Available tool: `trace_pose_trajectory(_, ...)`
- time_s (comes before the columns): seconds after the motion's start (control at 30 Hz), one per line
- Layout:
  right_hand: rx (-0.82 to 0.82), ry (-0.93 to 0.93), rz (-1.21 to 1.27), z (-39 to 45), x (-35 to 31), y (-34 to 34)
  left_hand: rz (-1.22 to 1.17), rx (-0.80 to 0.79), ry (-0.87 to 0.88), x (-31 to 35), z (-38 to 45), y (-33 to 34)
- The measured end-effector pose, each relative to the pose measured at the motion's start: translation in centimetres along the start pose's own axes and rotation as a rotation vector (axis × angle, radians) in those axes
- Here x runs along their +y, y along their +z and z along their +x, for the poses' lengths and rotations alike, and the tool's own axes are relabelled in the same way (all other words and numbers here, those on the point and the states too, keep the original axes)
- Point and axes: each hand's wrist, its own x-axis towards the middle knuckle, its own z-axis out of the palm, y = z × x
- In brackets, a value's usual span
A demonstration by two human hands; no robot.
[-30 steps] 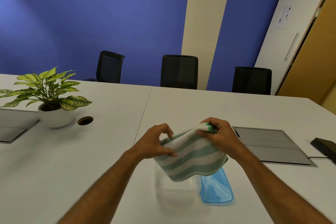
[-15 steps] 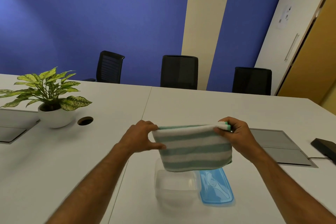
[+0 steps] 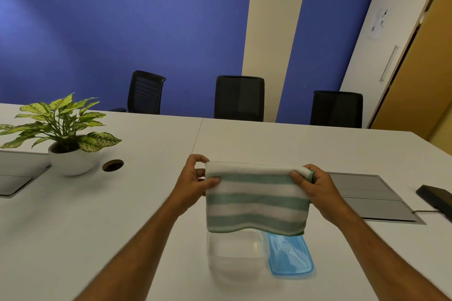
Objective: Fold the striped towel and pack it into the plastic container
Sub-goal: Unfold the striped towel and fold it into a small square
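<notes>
1. Towel first: I see the striped towel [image 3: 256, 199], folded, green and white bands running across, hanging in the air above the white table [image 3: 293, 146], its top fold level and its lower edge slightly wavy.
2. My left hand [image 3: 195, 182] pinches the towel's upper corner at 9 o'clock, thumb on the near face and fingers curled behind the fold.
3. My right hand [image 3: 315, 188] pinches the upper corner at 3 o'clock in the same way, thumb on the front; a bit of green edge shows between its fingers.
4. The clear plastic container [image 3: 234, 252] sits open on the table at 6 o'clock from the towel, just under its hanging edge; I cannot tell whether cloth and rim touch.
5. The blue lid [image 3: 289, 259] lies flat against the container's 3 o'clock side, its far end hidden behind the towel.
6. At 9 o'clock on the table a leafy potted plant [image 3: 63, 129] stands in a white bowl, with a round cable hole [image 3: 112, 165] just beside it.
7. A grey floor-box flap [image 3: 369, 197] lies flush in the tabletop at 3 o'clock, and a black device [image 3: 437, 197] sits beyond it at the edge.
8. Three black chairs [image 3: 239, 98] stand at 12 o'clock against the blue wall.
</notes>
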Motion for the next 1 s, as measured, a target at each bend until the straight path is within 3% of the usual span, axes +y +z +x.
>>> trace_pose_trajectory(0.17, -0.051, 0.201, 0.214, 0.0, 0.4, 0.5, -0.140, 0.045, -0.056, -0.5, -0.1, 0.3)
trace_pose_trajectory(0.37, -0.211, 0.479, 0.508, -0.7, 0.2, 0.6, -0.067, 0.091, -0.105, -0.6, 0.2, 0.7)
trace_pose_trajectory(0.57, -0.127, 0.472, 0.443, -0.3, 0.8, 0.4, 0.002, -0.091, -0.131, -0.5, 0.0, 0.1)
trace_pose_trajectory(0.73, -0.056, 0.451, 0.242, -0.3, 1.2, 0.4, -0.026, -0.084, -0.157, -0.5, -0.2, -0.1)
trace_pose_trajectory(0.87, 0.004, 0.459, 0.329, -0.4, 1.4, 0.0, -0.068, -0.125, -0.221, -0.9, -0.4, -0.1)
trace_pose_trajectory(1.0, -0.069, 0.426, 0.404, -0.5, 1.5, -0.4, -0.096, -0.129, -0.255, -1.0, -0.4, 0.1)
